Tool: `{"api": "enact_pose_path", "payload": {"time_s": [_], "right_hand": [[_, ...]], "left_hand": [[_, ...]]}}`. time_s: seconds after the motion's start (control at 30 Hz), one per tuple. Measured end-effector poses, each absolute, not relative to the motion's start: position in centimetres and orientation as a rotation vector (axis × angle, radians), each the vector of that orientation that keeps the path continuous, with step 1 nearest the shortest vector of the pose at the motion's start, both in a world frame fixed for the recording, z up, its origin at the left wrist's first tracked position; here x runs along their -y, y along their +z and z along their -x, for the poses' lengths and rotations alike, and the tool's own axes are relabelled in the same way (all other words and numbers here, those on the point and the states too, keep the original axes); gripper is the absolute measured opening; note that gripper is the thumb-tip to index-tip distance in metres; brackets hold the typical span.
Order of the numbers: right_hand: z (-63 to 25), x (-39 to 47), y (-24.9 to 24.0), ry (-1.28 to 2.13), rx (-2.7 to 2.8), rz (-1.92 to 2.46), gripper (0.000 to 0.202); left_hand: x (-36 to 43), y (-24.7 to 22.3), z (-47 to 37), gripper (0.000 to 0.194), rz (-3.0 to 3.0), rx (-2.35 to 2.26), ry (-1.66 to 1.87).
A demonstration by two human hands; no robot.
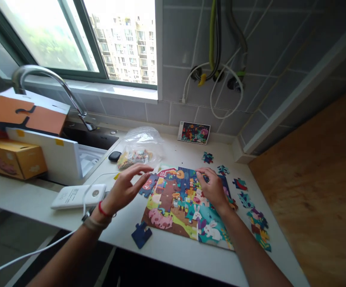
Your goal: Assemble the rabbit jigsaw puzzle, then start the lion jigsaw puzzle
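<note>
Cardboard animal jigsaw [167, 196], rectangular and multicoloured, appears mostly assembled on the white counter [173, 248]; colourful loose pieces [240, 184] remain alongside. Left hand [125, 188] hovers empty, fingers parted; right hand [213, 186] curls above, grip unclear.

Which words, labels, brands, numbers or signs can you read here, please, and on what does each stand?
None can be read with certainty.
White device with a round dial: printed marks, too blurred.
Picture card against the wall: corner mark, too small.
</note>
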State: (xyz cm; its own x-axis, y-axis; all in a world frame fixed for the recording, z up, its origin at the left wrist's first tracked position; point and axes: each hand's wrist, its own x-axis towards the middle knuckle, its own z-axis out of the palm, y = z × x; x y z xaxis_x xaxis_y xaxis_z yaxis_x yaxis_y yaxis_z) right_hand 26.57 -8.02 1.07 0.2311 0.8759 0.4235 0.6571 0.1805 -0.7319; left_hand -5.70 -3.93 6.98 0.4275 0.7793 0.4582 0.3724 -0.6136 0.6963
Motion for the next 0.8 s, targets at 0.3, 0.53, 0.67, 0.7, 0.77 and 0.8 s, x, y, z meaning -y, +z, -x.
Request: {"api": "enact_pose_path", "payload": {"time_s": [0.3, 0.53, 0.67, 0.7, 0.77, 0.8], "right_hand": [[-27.1, 7.2, -0.5, 0.334, 1.463, 1.531, 0.024], [-26.9, 7.1, -0.5, 0.35, 1.492, 1.505, 0.024], [-26.8, 7.1, -0.3, 0.356, 1.504, 1.482, 0.023], [-26.8, 7.1, -0.4, 0.359, 1.51, 1.479, 0.023], [-26.8, 7.1, -0.4, 0.365, 1.529, 1.475, 0.022], [-26.7, 7.2, -0.5, 0.367, 1.541, 1.475, 0.022]], "left_hand": [[13.9, 2.2, 11.4, 0.048, -2.361, -1.128, 0.608], [8.8, 1.1, 10.4, 0.032, -2.375, -1.221, 0.667], [7.0, 0.5, 8.3, 0.04, -2.411, -1.222, 0.624], [6.8, 0.4, 7.8, 0.041, -2.421, -1.23, 0.624], [6.4, 0.0, 7.0, 0.04, -2.441, -1.263, 0.639], [6.3, -0.2, 6.6, 0.038, -2.45, -1.279, 0.651]]}}
